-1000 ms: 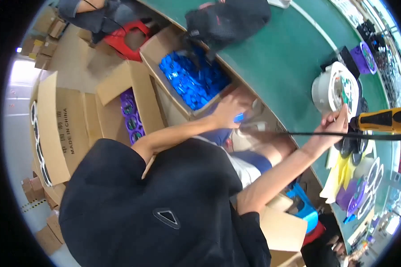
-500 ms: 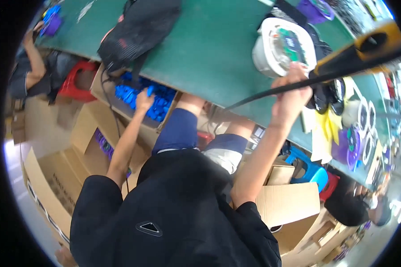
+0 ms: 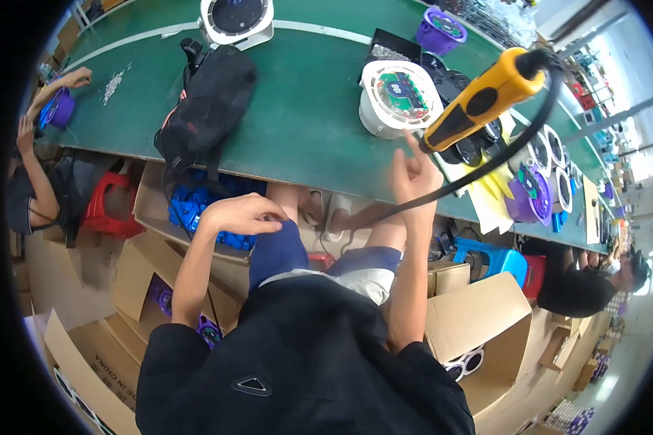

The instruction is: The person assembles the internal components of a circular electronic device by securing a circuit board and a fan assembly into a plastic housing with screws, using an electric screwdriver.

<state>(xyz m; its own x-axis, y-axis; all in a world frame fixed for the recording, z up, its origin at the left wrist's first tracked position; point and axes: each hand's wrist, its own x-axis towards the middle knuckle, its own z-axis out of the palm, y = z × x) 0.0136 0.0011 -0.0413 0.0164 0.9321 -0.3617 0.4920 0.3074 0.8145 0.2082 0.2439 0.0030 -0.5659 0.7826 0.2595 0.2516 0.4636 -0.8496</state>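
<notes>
A white round housing (image 3: 371, 122) with a green circuit board (image 3: 403, 88) in its top stands on the green bench. Just below its rim is my right hand (image 3: 416, 177), index finger stretched toward it and the other fingers loosely bent, with nothing visible in it. Right beside that hand hangs a yellow and black electric screwdriver (image 3: 479, 98) on a dark cable. My left hand (image 3: 243, 215) is above my left thigh, fingers loosely extended and apart, seemingly holding nothing. Blue plastic parts (image 3: 196, 206) fill a carton partly behind it.
A black mesh bag (image 3: 214, 98) and another white housing (image 3: 237, 22) occupy the bench's left part. To the right are purple housings (image 3: 527, 199) and yellow sheets (image 3: 490, 192). Open cartons (image 3: 479, 312) flank me. A co-worker's arm (image 3: 43, 181) shows at the far left.
My left hand has come out of the carton of blue parts, back toward my thigh; the blue piece in it no longer shows. My right hand has moved down from the housing's rim.
</notes>
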